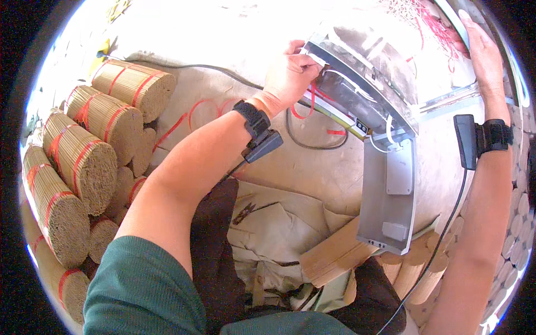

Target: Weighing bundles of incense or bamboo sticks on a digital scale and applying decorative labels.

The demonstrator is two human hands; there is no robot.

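Sleeve (145, 287); left hand (290, 78), seemingly on strip (315, 58)

Pale, smudged floor (315, 170); strong white glare (218, 28) far side.

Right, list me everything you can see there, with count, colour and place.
Stick bundles: several, tan with red ties, piled at left
Metal machine: one, grey, right of centre
Cable: at least one, black, upper middle
Red strips: several, on the floor around the machine
Red tangle: one, upper right
Loose-looking sticks: uncounted, brown, below the machine
Round ends: many, greyish, right edge
Cloth: count unclear, pale, lower middle
Trousers: one pair, dark, lower middle
Wrist devices: two, black, one per wrist
Sleeve: one showing, green, lower left
Left hand: one, bare, fingers curled on the machine's upper left end
Right hand: one, bare, along a metal edge, upper right
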